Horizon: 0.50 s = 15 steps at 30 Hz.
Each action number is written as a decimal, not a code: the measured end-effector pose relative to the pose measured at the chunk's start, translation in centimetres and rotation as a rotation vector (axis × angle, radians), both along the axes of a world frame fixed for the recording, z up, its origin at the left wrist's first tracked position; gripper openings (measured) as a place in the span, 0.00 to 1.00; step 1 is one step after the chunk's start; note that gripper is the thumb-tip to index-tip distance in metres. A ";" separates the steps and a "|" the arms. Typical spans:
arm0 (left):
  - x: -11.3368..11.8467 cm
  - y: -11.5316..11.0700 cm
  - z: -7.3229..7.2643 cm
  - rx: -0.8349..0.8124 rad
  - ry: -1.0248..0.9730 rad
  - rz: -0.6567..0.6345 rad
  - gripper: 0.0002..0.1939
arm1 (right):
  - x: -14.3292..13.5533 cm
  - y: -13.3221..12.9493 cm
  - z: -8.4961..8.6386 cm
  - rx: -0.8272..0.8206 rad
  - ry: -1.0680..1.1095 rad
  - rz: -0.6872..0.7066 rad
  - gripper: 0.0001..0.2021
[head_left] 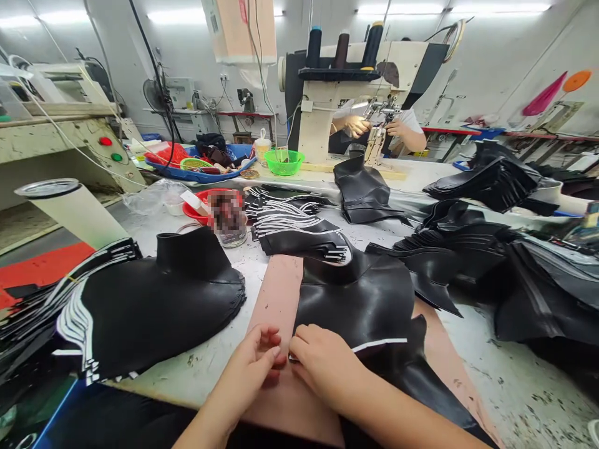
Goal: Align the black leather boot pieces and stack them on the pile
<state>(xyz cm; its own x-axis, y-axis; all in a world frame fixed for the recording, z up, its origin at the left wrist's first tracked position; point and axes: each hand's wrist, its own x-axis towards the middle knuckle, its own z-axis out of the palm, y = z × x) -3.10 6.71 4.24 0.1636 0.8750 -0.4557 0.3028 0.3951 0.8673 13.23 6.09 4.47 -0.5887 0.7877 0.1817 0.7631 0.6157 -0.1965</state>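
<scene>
A black leather-like piece (355, 305) lies on a pink sheet (276, 293) in front of me, with a white strip (381, 343) along its near edge. My right hand (322, 362) is closed at the left corner of that piece, its fingertips pinching the edge. Just to the left, over the pink sheet, my left hand (262, 358) has its fingers curled and slightly apart, with nothing visible in them. Behind the piece rests a stack of black parts with white edges (299, 231). Another black stack with white edges (154, 305) is on the left.
Black pieces (468, 249) are piled on the right. Farther back are a red bowl (194, 209), a jar (231, 234), a green basket (284, 163) and a blue tray (206, 176). Another person's hands (358, 126) work at a sewing machine (313, 118) across the table.
</scene>
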 end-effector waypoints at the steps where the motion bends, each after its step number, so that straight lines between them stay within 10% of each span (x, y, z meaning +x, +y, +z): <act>1: 0.3 0.2 0.2 -0.036 -0.027 0.002 0.18 | 0.1 0.1 -0.4 0.044 0.011 0.008 0.03; 15: 2.2 1.7 -0.4 -0.092 -0.147 -0.020 0.13 | 0.9 -1.1 -1.8 0.202 0.420 -0.003 0.10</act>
